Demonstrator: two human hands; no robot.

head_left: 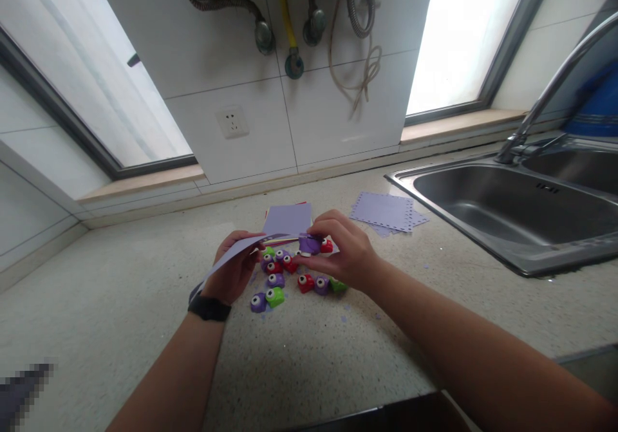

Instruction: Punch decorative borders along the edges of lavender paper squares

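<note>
My left hand (236, 271) grips a sheet of purple paper (239, 246), which is tilted above the counter. In my right hand (344, 246) is a purple craft punch (309, 245), pinched between thumb and fingers at the right edge of the sheet. How far the paper sits inside the punch I cannot tell. Below and between the hands lie several small craft punches in purple, red and green, among them a green punch (275, 297) and a red punch (306, 282). Behind them rests a stack of coloured paper (288, 216), purple on top.
Purple sheets with punched edges (381, 210) lie at the back right. Beyond them a steel sink (463, 194) with a tap (526, 126) is set into the speckled counter (270, 361). Small paper bits are scattered near the punches. A tiled wall (203, 123) bounds the back.
</note>
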